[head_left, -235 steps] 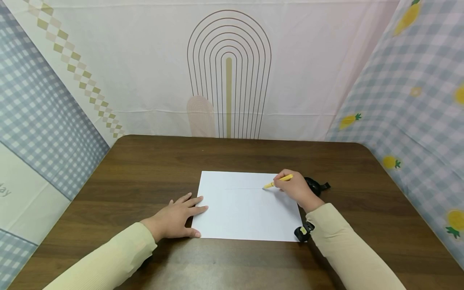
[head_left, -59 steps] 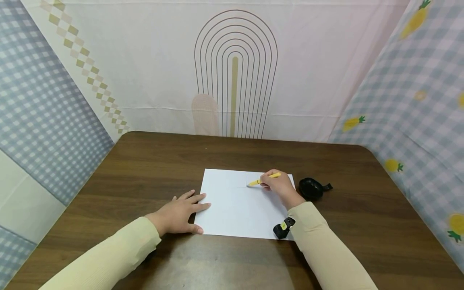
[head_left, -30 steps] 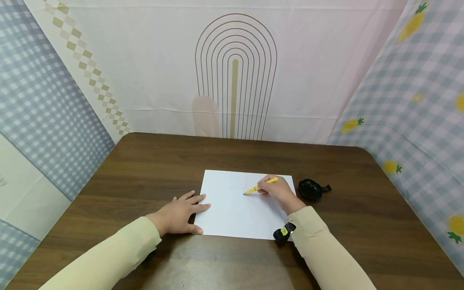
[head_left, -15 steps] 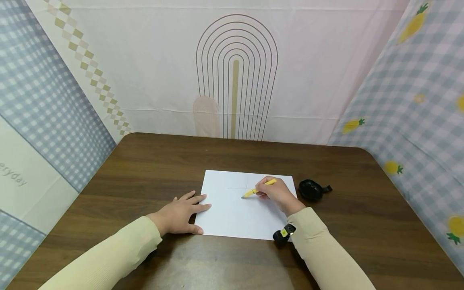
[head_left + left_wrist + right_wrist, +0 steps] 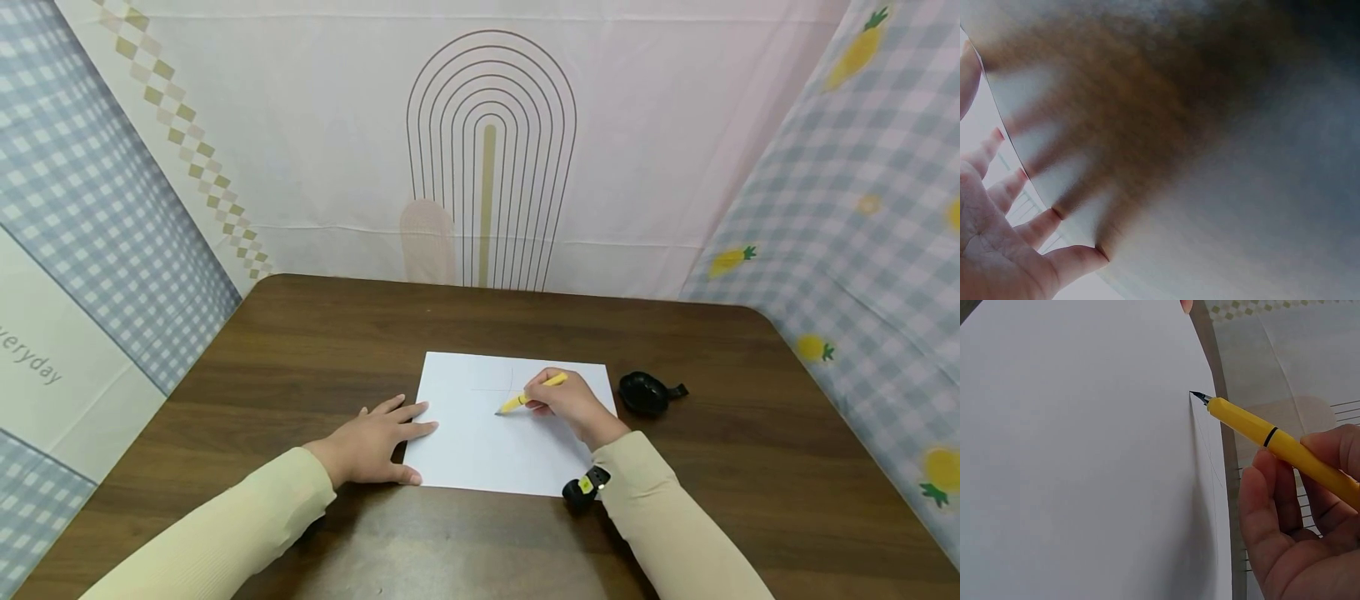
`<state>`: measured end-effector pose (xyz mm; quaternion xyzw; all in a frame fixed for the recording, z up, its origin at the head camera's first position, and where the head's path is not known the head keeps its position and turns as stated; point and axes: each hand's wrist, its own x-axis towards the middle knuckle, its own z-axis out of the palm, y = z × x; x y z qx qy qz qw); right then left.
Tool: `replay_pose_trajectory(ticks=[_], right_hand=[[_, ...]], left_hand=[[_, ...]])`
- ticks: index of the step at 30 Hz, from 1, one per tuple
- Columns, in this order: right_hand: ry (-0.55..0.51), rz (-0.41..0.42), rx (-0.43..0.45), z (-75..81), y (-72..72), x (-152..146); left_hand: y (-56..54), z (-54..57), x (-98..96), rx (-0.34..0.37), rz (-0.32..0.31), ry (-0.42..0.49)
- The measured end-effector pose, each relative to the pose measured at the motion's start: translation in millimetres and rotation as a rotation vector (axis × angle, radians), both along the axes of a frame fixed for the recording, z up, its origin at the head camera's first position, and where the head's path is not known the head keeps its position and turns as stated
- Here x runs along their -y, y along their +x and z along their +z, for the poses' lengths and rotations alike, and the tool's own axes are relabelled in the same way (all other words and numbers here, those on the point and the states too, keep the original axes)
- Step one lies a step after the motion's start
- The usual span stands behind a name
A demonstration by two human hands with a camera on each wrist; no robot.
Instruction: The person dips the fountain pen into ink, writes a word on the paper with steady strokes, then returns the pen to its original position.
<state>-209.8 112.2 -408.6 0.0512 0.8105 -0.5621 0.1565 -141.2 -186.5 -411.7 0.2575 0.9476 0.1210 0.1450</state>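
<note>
My right hand [image 5: 570,404] pinches a yellow fountain pen [image 5: 1244,422] with a black band, its nib touching a white sheet of paper [image 5: 480,450]. In the right wrist view, fine pen lines [image 5: 1213,472] run on the sheet beside the nib; the head view shows a thin horizontal line [image 5: 487,389] crossed by a vertical one that continues in a slant toward the nib. My left hand [image 5: 367,443] lies with fingers spread over the paper's left edge. From below, the left wrist view shows those fingers [image 5: 1038,228] and their shadows.
A black oval object [image 5: 643,393] with a short tab sits right of the paper. The brown wooden table [image 5: 322,333] extends around the sheet. Behind it hangs a white cloth [image 5: 300,125] with printed arches; checked cloth [image 5: 810,208] hangs at the sides.
After the horizontal line, a vertical line appeared across it. Over the last second the pen moved down and left with my right hand, extending the stroke. My left hand stayed at the paper's edge.
</note>
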Motion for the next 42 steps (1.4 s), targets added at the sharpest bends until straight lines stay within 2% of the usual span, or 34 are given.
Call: replay_pose_trajectory(ticks=[11, 42], right_hand=[[0.021, 0.014, 0.001, 0.8, 1.6, 3], [-0.019, 0.08, -0.033, -2.9, 7.9, 15]], left_hand=[[0.3, -0.6, 0.3, 0.006, 0.001, 0.008], [0.6, 0.5, -0.2, 0.02, 0.005, 0.003]])
